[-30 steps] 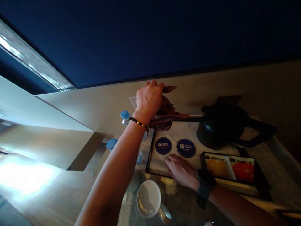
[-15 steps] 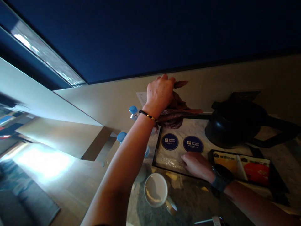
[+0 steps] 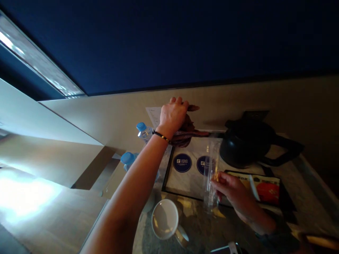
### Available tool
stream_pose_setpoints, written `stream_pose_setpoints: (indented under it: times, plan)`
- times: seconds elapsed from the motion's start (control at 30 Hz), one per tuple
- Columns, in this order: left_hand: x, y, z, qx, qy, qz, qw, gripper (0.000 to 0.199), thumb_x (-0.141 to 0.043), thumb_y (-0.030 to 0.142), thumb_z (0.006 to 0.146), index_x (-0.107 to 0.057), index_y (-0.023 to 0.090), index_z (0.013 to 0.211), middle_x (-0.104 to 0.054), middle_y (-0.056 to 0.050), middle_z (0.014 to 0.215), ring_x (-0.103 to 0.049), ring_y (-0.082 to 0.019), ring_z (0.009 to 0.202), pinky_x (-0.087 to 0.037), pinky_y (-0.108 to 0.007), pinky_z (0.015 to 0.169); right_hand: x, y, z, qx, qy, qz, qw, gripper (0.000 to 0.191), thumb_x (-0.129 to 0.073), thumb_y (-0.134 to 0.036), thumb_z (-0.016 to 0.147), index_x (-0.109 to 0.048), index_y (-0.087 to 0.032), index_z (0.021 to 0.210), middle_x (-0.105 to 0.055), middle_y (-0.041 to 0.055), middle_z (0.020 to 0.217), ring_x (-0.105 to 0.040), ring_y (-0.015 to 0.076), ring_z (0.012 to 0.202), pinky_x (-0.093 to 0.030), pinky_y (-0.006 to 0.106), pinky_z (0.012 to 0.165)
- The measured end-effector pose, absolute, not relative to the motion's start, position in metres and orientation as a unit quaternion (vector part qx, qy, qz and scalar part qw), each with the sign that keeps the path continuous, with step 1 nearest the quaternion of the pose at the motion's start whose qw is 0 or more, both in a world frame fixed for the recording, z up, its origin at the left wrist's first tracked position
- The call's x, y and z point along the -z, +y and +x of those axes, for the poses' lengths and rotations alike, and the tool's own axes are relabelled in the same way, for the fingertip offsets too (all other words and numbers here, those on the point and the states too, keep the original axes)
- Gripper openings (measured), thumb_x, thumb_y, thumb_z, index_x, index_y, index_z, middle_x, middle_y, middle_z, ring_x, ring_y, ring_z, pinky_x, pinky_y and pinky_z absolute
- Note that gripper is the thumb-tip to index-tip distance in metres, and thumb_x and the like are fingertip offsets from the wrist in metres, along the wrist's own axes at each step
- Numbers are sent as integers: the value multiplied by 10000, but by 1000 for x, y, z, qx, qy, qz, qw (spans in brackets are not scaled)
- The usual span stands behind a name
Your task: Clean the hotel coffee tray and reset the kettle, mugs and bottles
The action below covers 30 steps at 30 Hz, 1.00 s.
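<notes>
Plastic wrapper (image 3: 211,176) — clear, crinkled film — is now off the tray and hanging upright from the right hand (image 3: 233,192). Half a second ago that hand lay flat on the tray's near edge, pressing the film down; now it has lifted and turned, palm partly up, thumb and forefinger pinched on the film about halfway up. Lower end of the film hangs down in front of the tray's near rim, over the counter (image 3: 201,218). Judgement: the film is picked free of the black-framed tray (image 3: 165,180), so that surface is exposed.

Left hand (image 3: 172,116) hardly moved — arm stretched far forward and up, wrist bent, fingers (image 3: 180,102) curled shut around a dark reddish cloth (image 3: 186,132), bunched against the wall at the tray's back corner. Cloth droops onto the tray's far edge.

On the tray: two round blue coasters (image 3: 182,162), the film partly covering the right one from this view. Black kettle (image 3: 245,143) at the right, sachet box (image 3: 265,187) just behind the right hand. White mug (image 3: 164,218) on the counter near the left forearm, two blue-capped bottles (image 3: 144,131) left of the tray.
</notes>
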State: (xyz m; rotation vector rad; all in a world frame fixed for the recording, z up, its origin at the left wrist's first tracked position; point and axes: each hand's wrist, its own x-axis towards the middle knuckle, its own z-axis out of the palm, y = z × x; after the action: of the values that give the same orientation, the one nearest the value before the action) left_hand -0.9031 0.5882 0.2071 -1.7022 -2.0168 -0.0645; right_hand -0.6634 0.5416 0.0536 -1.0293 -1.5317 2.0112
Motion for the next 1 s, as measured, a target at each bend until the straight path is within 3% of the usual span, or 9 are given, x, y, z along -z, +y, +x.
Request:
stream_pose_setpoints:
  times: [0.13, 0.23, 0.33, 0.43, 0.57, 0.67, 0.77, 0.87, 1.0]
  plan:
    - [-153, 592, -902, -82, -725, -674, 115, 293, -488, 241, 961, -597, 214, 1231, -621, -132, 1187, -521, -261, 1157, -470, -347, 877, -51, 526, -664, -740, -466, -380, 303, 440, -768, -558, 640, -559, -174, 689, -525, -35, 576, -472, 106, 531, -412, 247, 540]
    - [-139, 574, -894, -23, -721, -692, 30, 414, -608, 295, 904, -564, 234, 1311, -607, -106, 1288, -519, -255, 1203, -430, -372, 993, -42, 519, -665, -729, -426, -401, 355, 431, -779, -556, 656, -580, -177, 707, -563, -17, 620, -516, 127, 588, -447, 263, 587]
    - [-148, 543, -875, 121, -681, -707, -143, 373, -575, 360, 922, -619, 170, 1240, -700, -73, 1145, -631, -190, 1032, -480, -279, 906, -36, 519, -671, -710, -397, -427, 394, 428, -793, -543, 659, -600, -180, 781, -617, -1, 698, -566, 148, 657, -479, 276, 642]
    - [-149, 514, -853, 115, -609, -716, -321, 298, -590, 367, 909, -684, 163, 1104, -747, -37, 958, -677, -156, 841, -505, -227, 749, -37, 519, -681, -712, -380, -425, 410, 473, -815, -555, 629, -600, -184, 829, -649, 1, 747, -599, 148, 693, -500, 271, 680]
    - [-129, 494, -852, 59, -631, -732, -251, 204, -528, 184, 912, -730, 161, 906, -742, -36, 838, -669, -150, 764, -472, -218, 684, -40, 504, -680, -757, -419, -389, 317, 576, -779, -640, 624, -629, -169, 920, -703, 75, 938, -666, 213, 851, -553, 327, 752]
    - [-111, 489, -867, -55, -635, -738, -223, 215, -555, 66, 825, -747, 156, 860, -745, -51, 804, -675, -163, 756, -463, -222, 666, -39, 492, -661, -722, -559, -358, 195, 545, -628, -666, 781, -657, -165, 995, -706, 114, 991, -679, 245, 854, -573, 377, 717]
    - [-96, 489, -878, -174, -617, -731, -234, 243, -574, 49, 784, -760, 188, 854, -758, -57, 830, -695, -182, 800, -484, -225, 664, -38, 497, -642, -508, -770, -296, 247, 351, -471, -458, 952, -674, -186, 1038, -701, 95, 1010, -658, 235, 943, -547, 413, 857]
    - [-86, 492, -883, -226, -616, -718, -233, 216, -606, 60, 764, -764, 190, 831, -759, -67, 805, -709, -195, 787, -512, -232, 656, -30, 517, -638, -231, -897, -248, 283, 274, -469, -196, 929, -654, -170, 1130, -653, 111, 1178, -574, 279, 1141, -467, 487, 999]
    - [-80, 492, -876, -258, -624, -707, -210, 183, -633, 95, 770, -764, 169, 873, -762, -114, 846, -724, -235, 816, -549, -275, 663, -1, 536, -644, -99, -948, -233, 190, 270, -468, 1, 830, -671, -175, 846, -676, 54, 832, -632, 225, 868, -460, 481, 1008]
